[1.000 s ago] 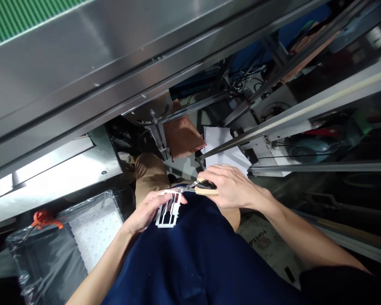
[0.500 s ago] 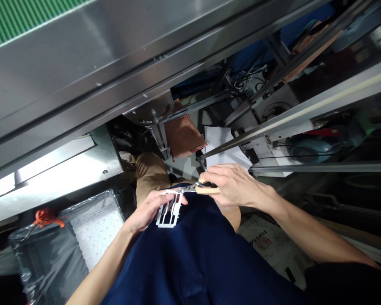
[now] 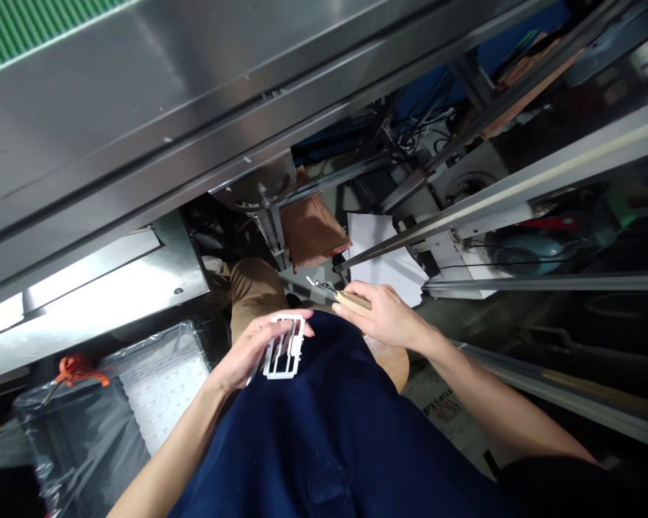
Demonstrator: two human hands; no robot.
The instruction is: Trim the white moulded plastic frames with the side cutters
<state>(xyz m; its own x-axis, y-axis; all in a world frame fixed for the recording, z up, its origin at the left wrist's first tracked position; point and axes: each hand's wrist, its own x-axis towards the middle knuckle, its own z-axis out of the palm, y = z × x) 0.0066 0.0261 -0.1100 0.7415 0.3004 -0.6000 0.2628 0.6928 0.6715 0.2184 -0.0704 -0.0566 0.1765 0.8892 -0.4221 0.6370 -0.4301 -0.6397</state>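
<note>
Above my lap, my left hand (image 3: pixel 256 344) grips a small white slotted plastic frame (image 3: pixel 284 373) along its upper and left sides. The fingers lie behind it and the thumb rests on its front. To the right, my right hand (image 3: pixel 382 311) is wrapped round the cream handles of a pair of cutting pliers (image 3: pixel 355 302). Their metal jaws (image 3: pixel 320 284) point up and left, apart from the plastic frame. Whether the jaws are parted is hard to make out.
A metal conveyor frame (image 3: pixel 205 93) with a green belt (image 3: pixel 37 29) crosses ahead. At the lower left stands a plastic-lined bin (image 3: pixel 81 432) beside a metal table (image 3: pixel 183 270). A brown paper sack (image 3: pixel 313 230) and white sheets (image 3: pixel 375 248) lie under the machinery.
The pliers have come away from the white plastic frame, and my right hand has turned them so the jaws point upward. My left hand with the frame has shifted slightly up.
</note>
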